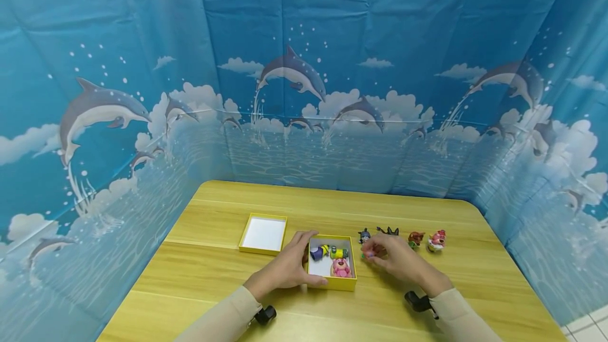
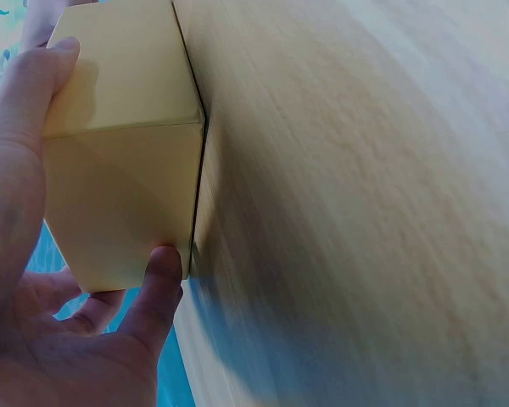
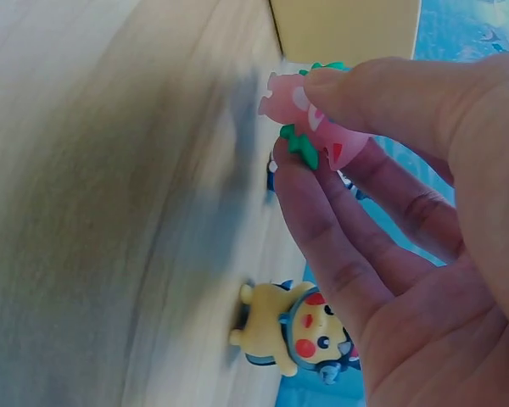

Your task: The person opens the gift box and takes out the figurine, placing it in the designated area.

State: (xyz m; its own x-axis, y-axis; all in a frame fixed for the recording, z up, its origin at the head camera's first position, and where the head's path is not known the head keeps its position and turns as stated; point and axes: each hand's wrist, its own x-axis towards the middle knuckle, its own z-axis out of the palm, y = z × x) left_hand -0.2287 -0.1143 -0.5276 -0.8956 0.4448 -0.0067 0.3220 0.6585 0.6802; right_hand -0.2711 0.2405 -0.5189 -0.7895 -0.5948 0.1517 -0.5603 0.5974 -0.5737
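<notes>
In the head view a yellow box (image 1: 332, 283) with a white inside stands open on the table. My left hand (image 1: 288, 267) grips it from the left, thumb along the near side and fingers at the far corner; the left wrist view shows fingertips on the box wall (image 2: 123, 199). Inside lie a purple-and-yellow figurine (image 1: 318, 253), a green-and-yellow one (image 1: 339, 253) and a pink bear figurine (image 1: 341, 268). Just right of the box, my right hand (image 1: 401, 260) pinches a small pink figurine with green parts (image 3: 287, 100) between thumb and fingers, above the table.
Left of the box lies its yellow-edged white lid (image 1: 263, 233). To the right stand a grey figurine (image 1: 364, 235), a black one (image 1: 390, 231), a brown one (image 1: 416, 238) and a pink one with red on top (image 1: 437, 239). A dolphin-printed curtain (image 1: 304, 157) surrounds the table.
</notes>
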